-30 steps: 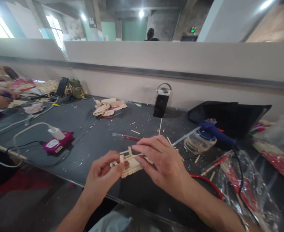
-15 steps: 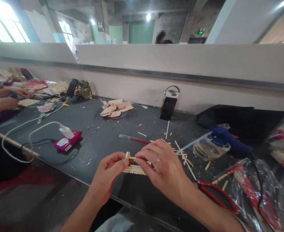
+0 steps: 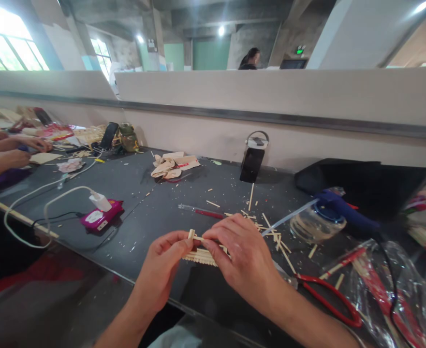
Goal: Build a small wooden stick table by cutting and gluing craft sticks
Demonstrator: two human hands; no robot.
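Note:
Both hands grip a small structure of pale wooden sticks (image 3: 201, 257) above the table's front edge. My left hand (image 3: 164, 263) pinches its left end, where a short upright piece sticks up by the thumb. My right hand (image 3: 240, 249) is closed over the right side, with thumb and fingertips on a thin stick that runs along the top. A row of sticks laid side by side forms the lower part. My right palm and fingers hide the structure's right end. Just beyond my right hand lie loose wooden sticks (image 3: 278, 239).
Red-handled scissors or pliers (image 3: 343, 302) lie by my right forearm. A blue glue gun (image 3: 350, 208) rests on a clear jar (image 3: 312, 227). Nearby is plastic packaging (image 3: 390, 290). A purple power strip (image 3: 102, 217) sits left, a phone (image 3: 252, 163) at the back. A co-worker's hands (image 3: 20, 152) are far left.
My hands keep hold of the stick structure with almost no shift. The view has tilted slightly, and the person behind the partition shows more.

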